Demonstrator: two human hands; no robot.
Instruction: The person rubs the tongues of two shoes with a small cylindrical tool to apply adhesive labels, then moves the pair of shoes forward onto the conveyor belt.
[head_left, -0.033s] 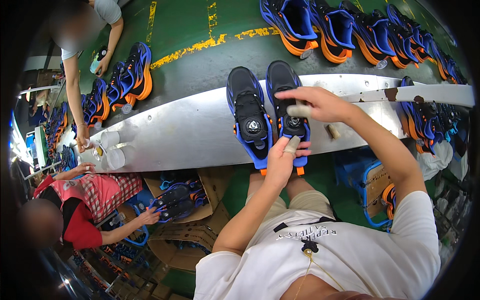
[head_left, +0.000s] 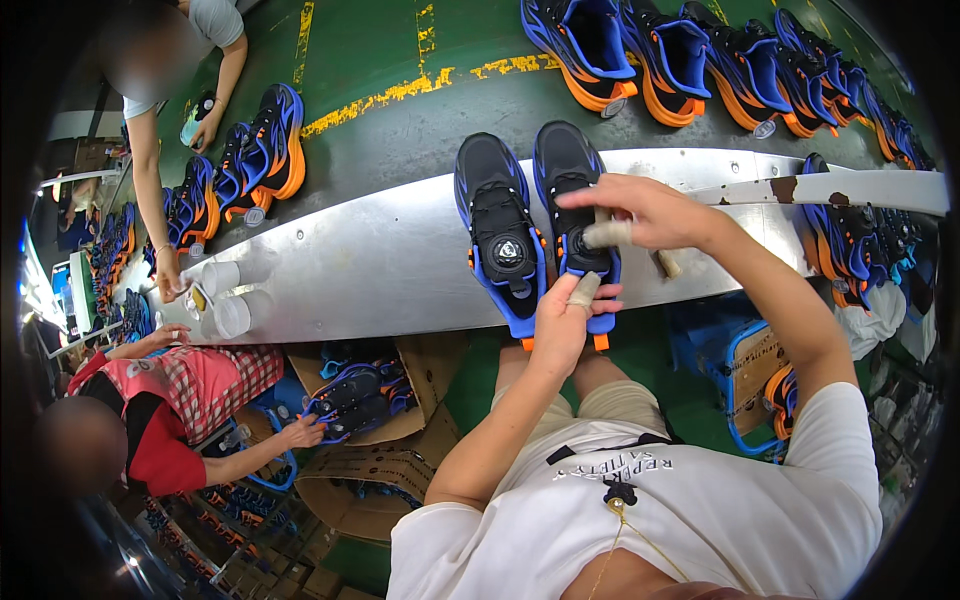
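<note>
- Nothing has shifted since the earlier frame; both hands stay on the right-hand sneaker.
- Metal workbench [head_left: 380,260]: left black-and-blue sneaker [head_left: 500,235] untouched, at 9 o'clock of its mate.
- Left hand [head_left: 565,320], bandaged finger, grips right sneaker [head_left: 580,215] at its heel, 6 o'clock.
- Right hand [head_left: 650,210] closed on a small pale tool [head_left: 608,234] over the sneaker's dial.

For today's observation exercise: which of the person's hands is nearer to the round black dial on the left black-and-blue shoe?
Left. The left hand sits just below-right of the round black dial; the right hand is over the neighbouring shoe, farther away.
</note>
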